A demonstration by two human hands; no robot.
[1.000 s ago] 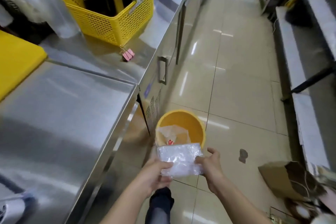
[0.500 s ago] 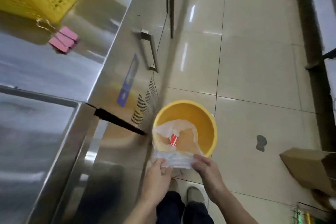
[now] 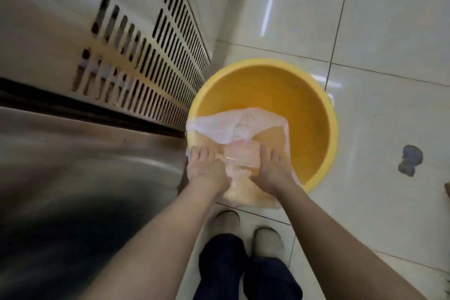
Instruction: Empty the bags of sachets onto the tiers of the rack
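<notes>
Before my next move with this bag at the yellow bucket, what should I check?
1. Left hand and right hand both grip the folded clear plastic bag: ok.
2. Bag sits over the round yellow plastic bucket's opening: ok.
3. Bag emptied of sachets: cannot tell, blurred.
4. Room in bucket: ok, only a crumpled translucent bag shows inside.
5. Pale shoes stand apart from bucket: ok.
</notes>
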